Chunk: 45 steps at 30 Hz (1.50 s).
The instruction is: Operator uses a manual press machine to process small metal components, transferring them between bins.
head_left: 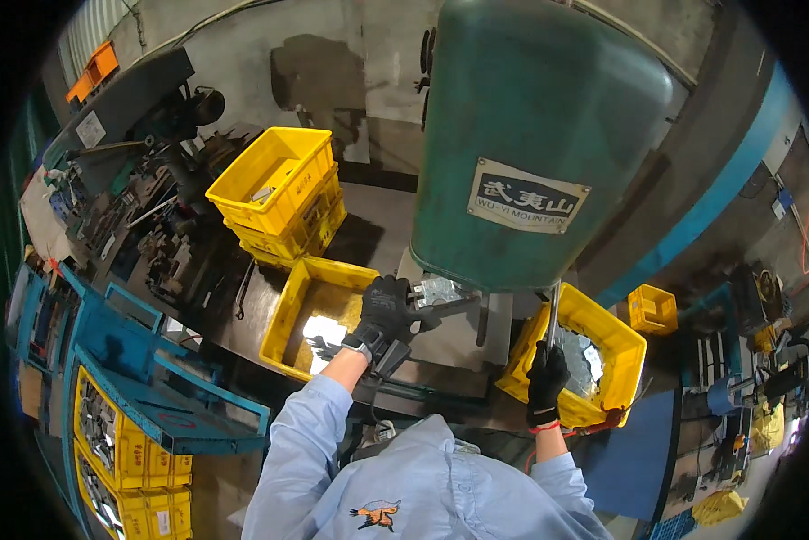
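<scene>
A green drill-press-like machine (476, 117) stands before me. Below its head, a small shiny metal plate (438, 291) lies on the work table, with a dark bar (449, 309) beside it. My left hand (385, 306), in a black glove, is closed at the plate's left edge; its fingertips are partly hidden. Also gloved in black, my right hand (547, 376) is wrapped round a metal lever (555, 315) at the machine's right side. A yellow bin (283, 310) holding a few shiny plates sits left of my left hand. Behind my right hand, another yellow bin (625, 378) contains metal plates.
Stacked yellow bins (287, 193) stand at the back left. Loose tools and metal pieces (166, 234) cover the bench further left. A blue metal cart (166, 396) is at lower left, beside yellow bins (152, 463) of parts. A small yellow bin (653, 309) stands at right.
</scene>
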Each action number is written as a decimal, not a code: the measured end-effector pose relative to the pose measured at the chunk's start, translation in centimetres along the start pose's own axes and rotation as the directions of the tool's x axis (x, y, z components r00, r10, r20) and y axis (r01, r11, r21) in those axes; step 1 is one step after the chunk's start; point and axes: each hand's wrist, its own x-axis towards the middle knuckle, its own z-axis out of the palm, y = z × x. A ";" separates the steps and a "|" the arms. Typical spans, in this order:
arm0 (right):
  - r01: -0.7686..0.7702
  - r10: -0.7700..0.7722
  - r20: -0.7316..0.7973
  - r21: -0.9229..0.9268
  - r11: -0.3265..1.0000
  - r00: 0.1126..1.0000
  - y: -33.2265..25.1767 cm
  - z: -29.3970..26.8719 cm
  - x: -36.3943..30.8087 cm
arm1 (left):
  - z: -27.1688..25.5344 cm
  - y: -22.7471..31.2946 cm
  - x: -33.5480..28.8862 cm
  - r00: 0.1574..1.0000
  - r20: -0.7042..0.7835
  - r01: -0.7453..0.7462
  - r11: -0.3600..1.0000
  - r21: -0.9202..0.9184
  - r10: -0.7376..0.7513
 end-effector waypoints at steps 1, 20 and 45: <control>0.045 -0.045 -0.009 0.003 0.999 0.999 -0.1 0.1 0.1 | 0.2 0.0 0.0 1.000 0.002 0.009 1.000 0.006 -0.009; 0.154 -0.152 -0.068 0.020 0.988 0.986 1.6 1.7 0.7 | 0.4 -0.2 -0.4 0.999 -0.004 -0.040 0.999 -0.011 0.040; -0.263 0.230 0.134 0.355 0.897 0.964 -6.1 -3.4 -1.1 | -0.8 0.4 -0.7 0.999 0.030 -0.043 0.999 -0.018 0.044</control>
